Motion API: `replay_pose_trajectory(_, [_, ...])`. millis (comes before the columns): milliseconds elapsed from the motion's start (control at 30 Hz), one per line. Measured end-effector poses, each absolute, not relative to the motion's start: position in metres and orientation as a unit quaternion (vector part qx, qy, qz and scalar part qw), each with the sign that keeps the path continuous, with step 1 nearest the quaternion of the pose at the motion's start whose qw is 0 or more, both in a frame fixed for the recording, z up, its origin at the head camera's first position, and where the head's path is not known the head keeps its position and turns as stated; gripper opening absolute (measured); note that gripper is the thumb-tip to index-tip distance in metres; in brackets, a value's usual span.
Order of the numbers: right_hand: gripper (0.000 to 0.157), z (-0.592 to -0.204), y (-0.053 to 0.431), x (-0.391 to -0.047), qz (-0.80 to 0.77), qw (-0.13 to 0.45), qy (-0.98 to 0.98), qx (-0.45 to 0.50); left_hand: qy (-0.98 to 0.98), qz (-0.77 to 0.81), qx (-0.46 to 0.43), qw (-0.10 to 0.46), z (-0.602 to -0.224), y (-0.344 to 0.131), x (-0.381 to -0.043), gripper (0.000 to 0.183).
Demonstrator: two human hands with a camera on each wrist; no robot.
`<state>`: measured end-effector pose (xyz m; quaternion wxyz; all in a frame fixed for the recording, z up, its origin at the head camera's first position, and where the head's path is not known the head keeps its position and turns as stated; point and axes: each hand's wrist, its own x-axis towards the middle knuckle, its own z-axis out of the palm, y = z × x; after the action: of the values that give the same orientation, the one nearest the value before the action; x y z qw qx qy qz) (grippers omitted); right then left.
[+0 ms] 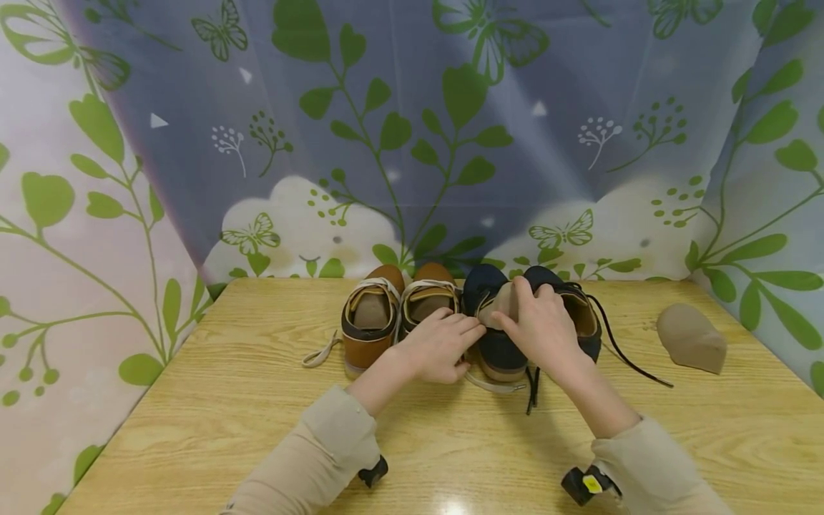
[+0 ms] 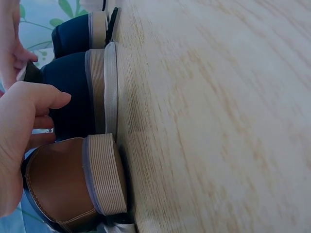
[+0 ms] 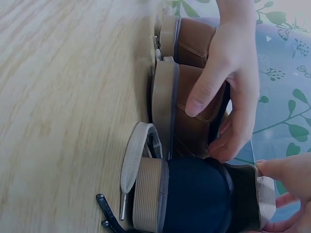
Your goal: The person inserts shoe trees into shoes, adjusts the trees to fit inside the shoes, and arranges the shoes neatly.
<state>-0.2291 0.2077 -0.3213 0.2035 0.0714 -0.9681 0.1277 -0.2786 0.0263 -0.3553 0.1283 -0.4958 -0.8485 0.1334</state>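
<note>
My right hand [image 1: 547, 325] pinches a beige shoe insert [image 1: 505, 304] at the opening of the left navy shoe [image 1: 502, 354]. In the right wrist view, the insert's pale end [image 3: 266, 196] sticks out past the collar under the thumb. My left hand [image 1: 438, 347] reaches over the right brown shoe [image 1: 434, 272], its fingertips at the navy shoe's near-left collar. Its thumb is held apart from the bent fingers beside the heel. Right of it stands the second navy shoe [image 1: 541, 275], partly hidden behind my right hand.
The left brown shoe [image 1: 367, 350] has a beige insert [image 1: 371, 312] inside. Another beige insert [image 1: 692, 340] lies on the wooden table [image 1: 225, 400] at right. A black lace [image 1: 624, 350] and a pale lace [image 1: 322, 354] trail over the wood. A printed curtain [image 1: 412, 143] hangs behind.
</note>
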Motion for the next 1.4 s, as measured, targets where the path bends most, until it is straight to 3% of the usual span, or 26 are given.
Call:
replay_pose_trajectory(267, [0.048,-0.326,0.206,-0.233,0.125,0.22,-0.965,0.073,-0.847,0.128,-0.499,0.129,-0.355,0.026,-0.279,0.061])
replay_pose_trajectory(833, [0.047,-0.329,0.204,-0.237,0.134,0.216,-0.965,0.071,-0.847,0.118,-0.503,0.128,-0.356,0.025,-0.28,0.063])
replay_pose_trajectory(1400, [0.056,-0.338,0.203,-0.242,0.129,0.234,-0.961,0.076,-0.851,0.118,-0.498,0.12,-0.355,0.024,-0.279,0.062])
